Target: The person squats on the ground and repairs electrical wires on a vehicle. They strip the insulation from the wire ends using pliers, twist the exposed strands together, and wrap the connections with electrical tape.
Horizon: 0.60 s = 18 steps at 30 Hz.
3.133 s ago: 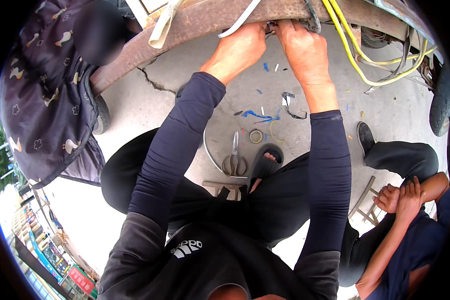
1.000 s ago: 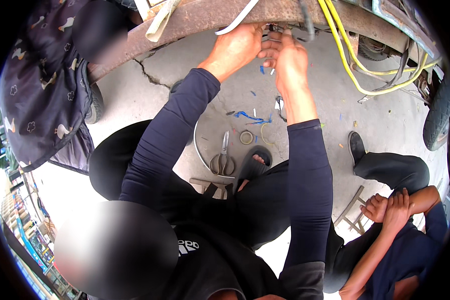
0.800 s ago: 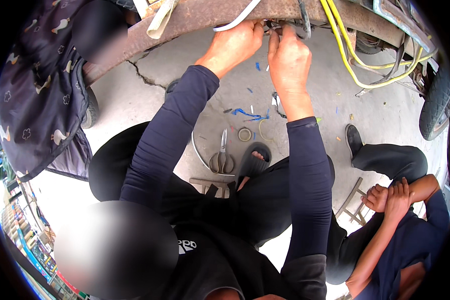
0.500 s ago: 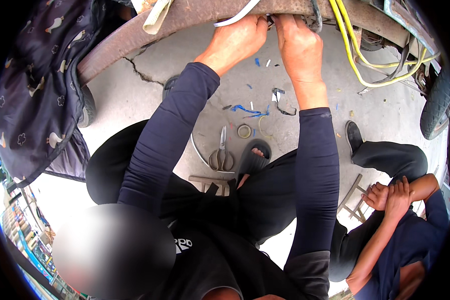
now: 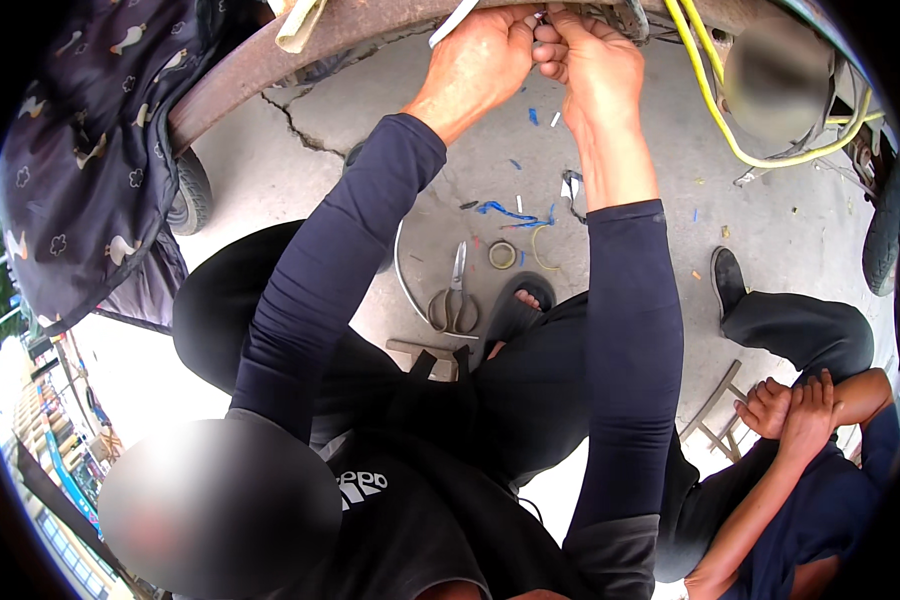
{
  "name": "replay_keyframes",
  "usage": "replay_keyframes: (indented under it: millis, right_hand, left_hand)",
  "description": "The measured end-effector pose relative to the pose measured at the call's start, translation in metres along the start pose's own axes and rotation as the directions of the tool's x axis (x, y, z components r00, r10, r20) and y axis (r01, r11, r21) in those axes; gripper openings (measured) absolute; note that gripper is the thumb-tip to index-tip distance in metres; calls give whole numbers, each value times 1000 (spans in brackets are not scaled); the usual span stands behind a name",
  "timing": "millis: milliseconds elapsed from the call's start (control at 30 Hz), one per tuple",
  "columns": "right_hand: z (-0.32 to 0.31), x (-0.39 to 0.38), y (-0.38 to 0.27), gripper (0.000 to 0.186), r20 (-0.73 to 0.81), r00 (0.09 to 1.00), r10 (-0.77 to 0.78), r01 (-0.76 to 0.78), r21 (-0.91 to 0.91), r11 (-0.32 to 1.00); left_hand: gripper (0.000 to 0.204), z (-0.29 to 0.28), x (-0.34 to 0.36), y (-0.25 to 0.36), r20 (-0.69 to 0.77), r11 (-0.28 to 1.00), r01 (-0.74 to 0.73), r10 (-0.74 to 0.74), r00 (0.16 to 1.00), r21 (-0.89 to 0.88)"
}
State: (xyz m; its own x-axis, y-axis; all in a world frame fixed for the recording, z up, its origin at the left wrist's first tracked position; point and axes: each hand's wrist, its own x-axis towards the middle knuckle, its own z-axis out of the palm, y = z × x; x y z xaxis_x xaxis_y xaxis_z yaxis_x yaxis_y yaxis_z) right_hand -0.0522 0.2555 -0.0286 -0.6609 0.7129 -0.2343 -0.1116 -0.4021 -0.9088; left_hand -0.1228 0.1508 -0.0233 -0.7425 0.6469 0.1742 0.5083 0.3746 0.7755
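At the top of the view, my left hand [image 5: 478, 62] and my right hand [image 5: 602, 72] meet beneath a rusty metal beam [image 5: 235, 88]. The fingertips of both are pinched close together around something small. A tiny pale bit shows between them, too little to name. A white cable [image 5: 452, 24] runs past the back of my left hand. On the concrete below lie scissors [image 5: 457, 295], a roll of tape [image 5: 502, 256], a tangled blue strip [image 5: 515, 212] and a black strip [image 5: 577, 205] by my right wrist.
Yellow cable [image 5: 718, 125] hangs in a loop at the upper right, near a tyre [image 5: 882, 225]. A person with crossed hands [image 5: 790, 408] sits at my right beside a small stool [image 5: 712, 408]. Patterned dark fabric [image 5: 90, 180] drapes at the left. Small scraps litter the floor.
The view has shifted slightly. My right hand has turned, so its curled fingers now show beside my left fingertips. Both hands stay together under the beam.
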Motion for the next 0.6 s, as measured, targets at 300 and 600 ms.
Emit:
replay_keyframes:
  millis: [300, 600]
  right_hand:
    - [-7, 17, 20, 8, 227, 973, 41, -113, 316, 942]
    - [-6, 23, 25, 22, 111, 990, 86, -114, 283, 952]
  left_hand:
    - [27, -5, -1, 21, 22, 998, 10, -9, 1000, -58]
    - [23, 5, -10, 30, 130, 932, -117, 76, 989, 343]
